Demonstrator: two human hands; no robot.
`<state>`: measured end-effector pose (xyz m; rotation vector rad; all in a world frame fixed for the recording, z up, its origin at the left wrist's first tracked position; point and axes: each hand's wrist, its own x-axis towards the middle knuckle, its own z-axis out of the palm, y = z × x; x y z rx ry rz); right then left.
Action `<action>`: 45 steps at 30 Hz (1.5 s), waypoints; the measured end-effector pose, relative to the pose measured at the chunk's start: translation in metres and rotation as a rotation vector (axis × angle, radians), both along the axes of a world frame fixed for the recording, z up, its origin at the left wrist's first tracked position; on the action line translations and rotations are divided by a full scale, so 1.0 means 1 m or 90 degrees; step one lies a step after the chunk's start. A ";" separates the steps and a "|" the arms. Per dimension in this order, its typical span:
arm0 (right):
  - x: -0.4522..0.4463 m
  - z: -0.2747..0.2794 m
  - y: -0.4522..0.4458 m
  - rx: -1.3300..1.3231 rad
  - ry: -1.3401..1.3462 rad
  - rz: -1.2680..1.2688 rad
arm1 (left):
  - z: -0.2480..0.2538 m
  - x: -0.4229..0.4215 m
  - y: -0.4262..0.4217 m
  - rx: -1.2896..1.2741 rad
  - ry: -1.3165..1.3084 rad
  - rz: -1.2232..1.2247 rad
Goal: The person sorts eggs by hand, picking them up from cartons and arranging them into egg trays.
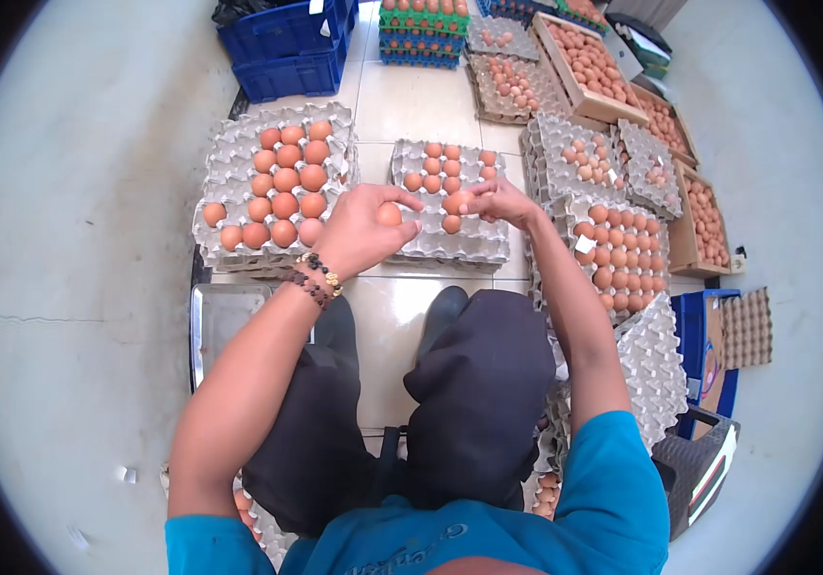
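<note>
My left hand (363,228) is closed around a brown egg (389,214), above the left edge of the middle grey carton tray (464,245). Between the thumb and fingers of my right hand (499,202) is another brown egg (456,202), over the same tray. One egg (452,224) sits in the tray just below it, and several more stand in its upper rows. To the left, a larger grey tray stack (229,163) carries several brown eggs in columns, close to my left wrist with its beaded bracelets.
Egg trays (622,259) are stacked on the right, beside wooden crates of eggs (589,65). Blue crates (287,57) stand at the upper left, green and blue egg trays (421,43) at the top. A metal tray (224,321) lies by my left forearm.
</note>
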<state>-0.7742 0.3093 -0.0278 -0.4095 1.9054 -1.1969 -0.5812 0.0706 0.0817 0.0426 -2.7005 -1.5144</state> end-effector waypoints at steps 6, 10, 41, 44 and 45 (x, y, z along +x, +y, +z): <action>0.056 0.125 -0.049 -0.171 0.102 0.119 | 0.046 0.030 0.012 -0.237 0.103 0.098; 0.100 0.185 -0.068 -0.211 0.138 0.181 | 0.073 0.069 0.014 -0.205 0.175 0.135; 0.153 0.179 -0.083 -0.243 0.114 -0.104 | -0.004 0.601 -0.021 0.389 0.069 0.953; 0.165 0.182 -0.092 -0.236 0.143 -0.131 | -0.022 0.623 -0.011 0.271 0.005 1.019; 0.167 0.181 -0.096 -0.228 0.151 -0.140 | -0.025 0.631 -0.008 0.252 -0.001 1.038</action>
